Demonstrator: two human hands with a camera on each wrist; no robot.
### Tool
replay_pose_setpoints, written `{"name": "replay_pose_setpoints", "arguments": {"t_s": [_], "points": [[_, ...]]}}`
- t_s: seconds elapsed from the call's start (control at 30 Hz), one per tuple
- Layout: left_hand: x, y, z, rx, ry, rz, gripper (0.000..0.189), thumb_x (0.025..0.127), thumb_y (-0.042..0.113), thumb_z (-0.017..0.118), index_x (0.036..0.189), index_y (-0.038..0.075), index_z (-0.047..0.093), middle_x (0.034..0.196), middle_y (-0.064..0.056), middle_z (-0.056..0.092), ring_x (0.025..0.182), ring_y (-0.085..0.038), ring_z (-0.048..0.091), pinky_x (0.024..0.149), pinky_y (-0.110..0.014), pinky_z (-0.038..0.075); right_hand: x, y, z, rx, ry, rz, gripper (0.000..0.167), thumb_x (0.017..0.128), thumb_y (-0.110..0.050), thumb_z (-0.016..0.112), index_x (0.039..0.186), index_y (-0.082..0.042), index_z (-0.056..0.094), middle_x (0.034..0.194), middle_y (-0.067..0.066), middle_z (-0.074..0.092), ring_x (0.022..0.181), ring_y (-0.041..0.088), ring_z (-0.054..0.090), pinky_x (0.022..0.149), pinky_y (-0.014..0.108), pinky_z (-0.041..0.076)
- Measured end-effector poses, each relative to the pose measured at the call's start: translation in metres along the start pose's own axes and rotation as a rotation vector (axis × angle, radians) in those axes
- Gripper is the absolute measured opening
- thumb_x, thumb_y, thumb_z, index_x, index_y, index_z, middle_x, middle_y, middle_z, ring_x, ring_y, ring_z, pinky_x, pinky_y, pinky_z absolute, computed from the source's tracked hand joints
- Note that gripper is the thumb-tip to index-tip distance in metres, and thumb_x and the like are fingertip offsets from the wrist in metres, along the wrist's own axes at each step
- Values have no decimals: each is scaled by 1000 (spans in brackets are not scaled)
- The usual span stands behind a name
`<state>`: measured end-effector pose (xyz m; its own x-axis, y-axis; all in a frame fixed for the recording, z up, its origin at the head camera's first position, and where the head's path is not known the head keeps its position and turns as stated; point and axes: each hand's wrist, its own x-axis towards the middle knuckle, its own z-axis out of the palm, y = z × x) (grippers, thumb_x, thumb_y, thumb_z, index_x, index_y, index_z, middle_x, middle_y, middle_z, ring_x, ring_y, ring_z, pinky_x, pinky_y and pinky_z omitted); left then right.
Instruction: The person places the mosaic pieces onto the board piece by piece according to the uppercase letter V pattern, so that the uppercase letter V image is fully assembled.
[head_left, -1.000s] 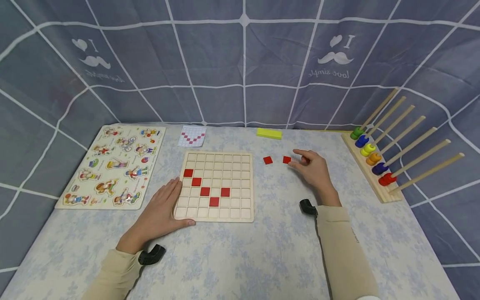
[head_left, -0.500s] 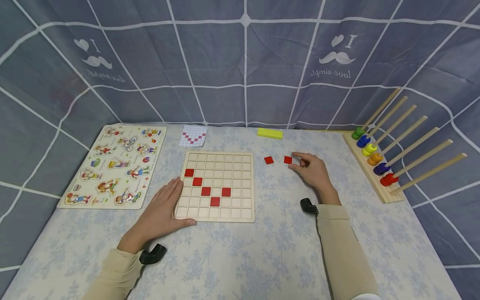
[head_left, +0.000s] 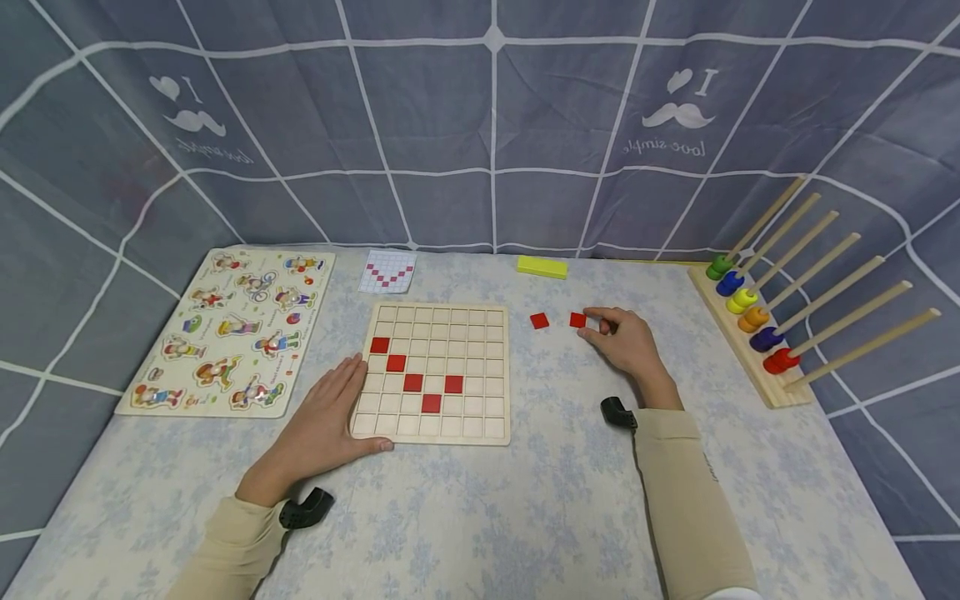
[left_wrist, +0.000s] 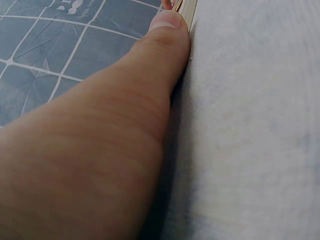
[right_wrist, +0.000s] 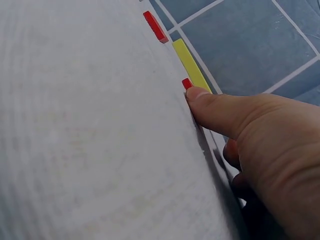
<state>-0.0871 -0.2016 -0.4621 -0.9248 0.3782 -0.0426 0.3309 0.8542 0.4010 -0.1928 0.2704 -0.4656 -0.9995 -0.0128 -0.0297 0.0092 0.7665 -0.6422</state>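
A pale wooden grid board [head_left: 472, 333] lies flat in the middle of the table, with several red square tiles in its cells forming a slanting line that turns upward. Around its lower left corner rests my left hand [head_left: 318, 425], fingers straight along the left edge and thumb [left_wrist: 165, 22] against the near edge. To the right of the board, my right hand [head_left: 628, 340] pinches a red square tile [head_left: 577, 320] between thumb and index finger, low at the tabletop. The right wrist view has the thumb [right_wrist: 205, 102] covering most of that tile. Another red tile [head_left: 539, 321] lies just left of it.
Behind the board are a small pattern card [head_left: 387, 272] and a yellow block [head_left: 542, 267]. A picture puzzle board [head_left: 232, 333] lies at left. At right stands a wooden peg rack [head_left: 750, 333] with coloured beads and tall slanting pegs. A grey-blue curtain [head_left: 420, 125] hangs behind.
The thumb and index finger of my right hand have drawn together onto the red tile. My left hand keeps its place on the board. The whole view has shifted slightly.
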Motion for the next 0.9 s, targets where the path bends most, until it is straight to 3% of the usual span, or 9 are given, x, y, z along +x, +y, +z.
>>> {"name": "replay_pose_setpoints", "arguments": {"t_s": [0.53,0.9], "points": [[0,0,0,-4,5,-1,129,74,71,77,161,-5,19,169,-23,18,157,-41,18,125,-57,19,-1,-2,1,8,38,-3,35,97,-30,71,121,-6,71,80,4,50,71,21,41,75,35,38],[0,-1,0,-8,-3,-7,130,73,71,78,161,-4,19,170,-22,17,157,-41,17,126,-58,18,-4,2,6,11,110,-67,29,95,-27,75,113,-5,73,75,3,46,81,24,46,85,40,44]]}}
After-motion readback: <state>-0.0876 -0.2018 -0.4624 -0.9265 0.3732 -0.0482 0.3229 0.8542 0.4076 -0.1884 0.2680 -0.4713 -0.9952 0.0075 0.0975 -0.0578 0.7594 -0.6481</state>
